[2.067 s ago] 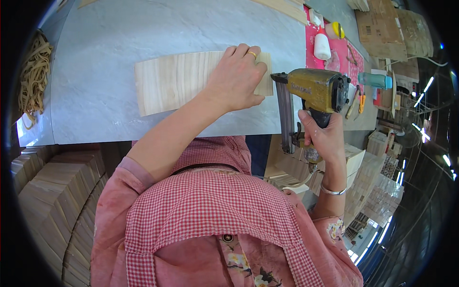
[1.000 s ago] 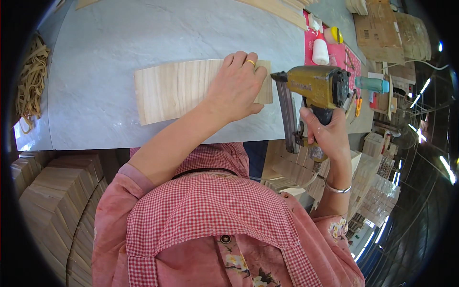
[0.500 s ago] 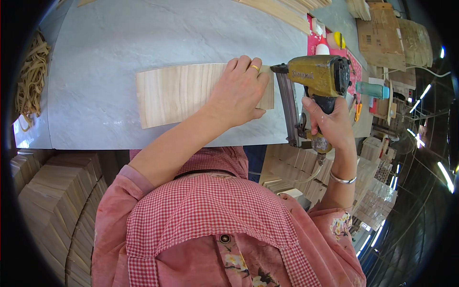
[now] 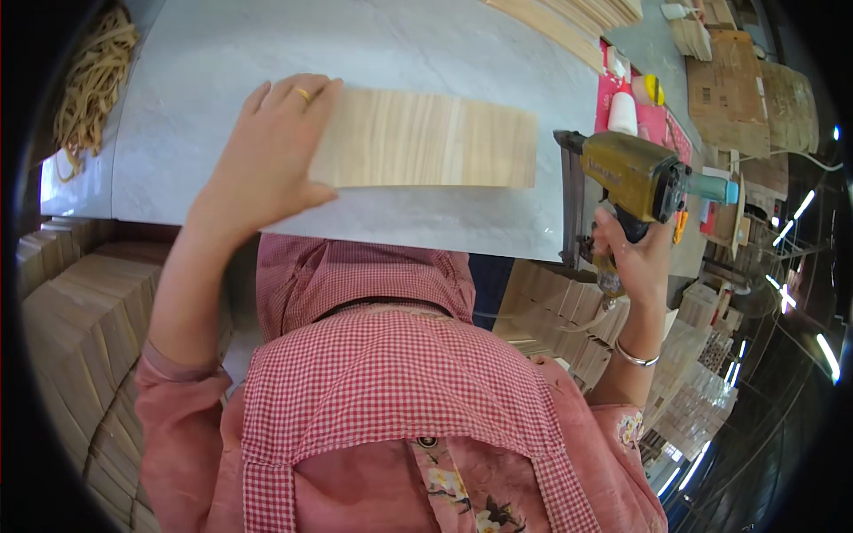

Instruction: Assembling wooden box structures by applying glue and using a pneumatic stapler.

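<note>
A flat, pale wooden board (image 4: 435, 138) with striped grain lies on the grey marbled tabletop. My left hand (image 4: 275, 151) grips its left end, fingers over the far edge and thumb by the near one. My right hand (image 4: 638, 253) is wrapped round the handle of a worn, gold-coloured pneumatic nail gun (image 4: 629, 169). Its nose points left, a short way right of the board's right end and apart from it. A dark magazine (image 4: 573, 191) runs along the gun's left side.
Wood strips (image 4: 569, 31) lie at the far right of the table, near a white squeeze bottle (image 4: 622, 114) and a yellow roll (image 4: 654, 89). A teal bottle (image 4: 713, 188) is beyond the gun. Tan bands (image 4: 93, 93) are heaped at the left; wood stacks (image 4: 98, 298) stand below.
My left hand has gone from the board's right part to its left end. The board now sits slightly farther right. The nail gun appears lower and slightly farther right, still in my right hand.
</note>
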`<state>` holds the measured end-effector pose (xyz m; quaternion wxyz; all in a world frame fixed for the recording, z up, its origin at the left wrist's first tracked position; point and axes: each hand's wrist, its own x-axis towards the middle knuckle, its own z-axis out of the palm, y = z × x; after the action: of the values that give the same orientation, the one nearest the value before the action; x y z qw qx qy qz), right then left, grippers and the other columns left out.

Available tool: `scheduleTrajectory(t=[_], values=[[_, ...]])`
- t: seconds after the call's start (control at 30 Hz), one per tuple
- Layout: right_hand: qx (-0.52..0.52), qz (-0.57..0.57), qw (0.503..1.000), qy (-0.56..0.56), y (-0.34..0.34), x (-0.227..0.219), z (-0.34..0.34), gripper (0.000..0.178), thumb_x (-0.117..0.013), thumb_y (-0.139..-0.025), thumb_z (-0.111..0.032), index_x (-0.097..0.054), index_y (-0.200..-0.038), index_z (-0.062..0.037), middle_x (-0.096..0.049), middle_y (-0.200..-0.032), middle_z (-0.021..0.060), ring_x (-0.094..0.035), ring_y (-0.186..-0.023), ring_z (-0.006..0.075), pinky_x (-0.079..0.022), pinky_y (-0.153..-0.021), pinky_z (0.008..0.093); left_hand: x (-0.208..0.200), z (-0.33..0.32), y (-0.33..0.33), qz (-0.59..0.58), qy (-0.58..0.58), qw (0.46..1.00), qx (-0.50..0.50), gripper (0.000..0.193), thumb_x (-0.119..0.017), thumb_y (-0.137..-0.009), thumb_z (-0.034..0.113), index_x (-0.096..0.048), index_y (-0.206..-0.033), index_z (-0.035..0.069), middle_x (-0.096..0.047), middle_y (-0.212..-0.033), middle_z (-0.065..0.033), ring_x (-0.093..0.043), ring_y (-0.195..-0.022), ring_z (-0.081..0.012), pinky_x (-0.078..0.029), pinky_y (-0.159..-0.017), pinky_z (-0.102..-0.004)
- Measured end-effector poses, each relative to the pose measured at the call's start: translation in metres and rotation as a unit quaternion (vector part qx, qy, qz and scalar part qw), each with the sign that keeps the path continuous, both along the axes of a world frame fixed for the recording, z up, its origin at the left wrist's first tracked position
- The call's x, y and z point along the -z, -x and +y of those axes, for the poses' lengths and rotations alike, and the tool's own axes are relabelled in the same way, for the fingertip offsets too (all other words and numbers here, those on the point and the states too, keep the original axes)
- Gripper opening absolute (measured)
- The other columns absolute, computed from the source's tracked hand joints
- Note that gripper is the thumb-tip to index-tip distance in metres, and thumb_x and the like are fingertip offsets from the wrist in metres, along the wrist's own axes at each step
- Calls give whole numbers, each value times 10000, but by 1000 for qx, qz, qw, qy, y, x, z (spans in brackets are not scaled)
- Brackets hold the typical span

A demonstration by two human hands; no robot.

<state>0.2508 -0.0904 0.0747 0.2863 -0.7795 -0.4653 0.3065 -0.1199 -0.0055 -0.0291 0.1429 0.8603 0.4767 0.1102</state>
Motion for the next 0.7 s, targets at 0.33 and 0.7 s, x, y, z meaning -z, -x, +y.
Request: scheduleTrajectory(t=[0.33,0.7], values=[[-25,2,998,54,29,0,-21,191,-803,-864,-94,-690,-954,32,-605,-639,15,-457,-457,80,-369,-417,232,18,10,-30,-67,-31,997,-16,805,-886,-526,226,-608,-1245,-7,-609,-1233,-164,-586,-1042,-324,-522,-958,-379],[-43,9,995,85,46,-1,-13,231,-816,-861,-119,-704,-976,48,-618,-646,20,-457,-458,76,-365,-415,235,25,11,-34,-111,-17,993,-23,800,-890,-529,245,-624,-1239,-11,-618,-1217,-148,-568,-1034,-307,-532,-951,-363]])
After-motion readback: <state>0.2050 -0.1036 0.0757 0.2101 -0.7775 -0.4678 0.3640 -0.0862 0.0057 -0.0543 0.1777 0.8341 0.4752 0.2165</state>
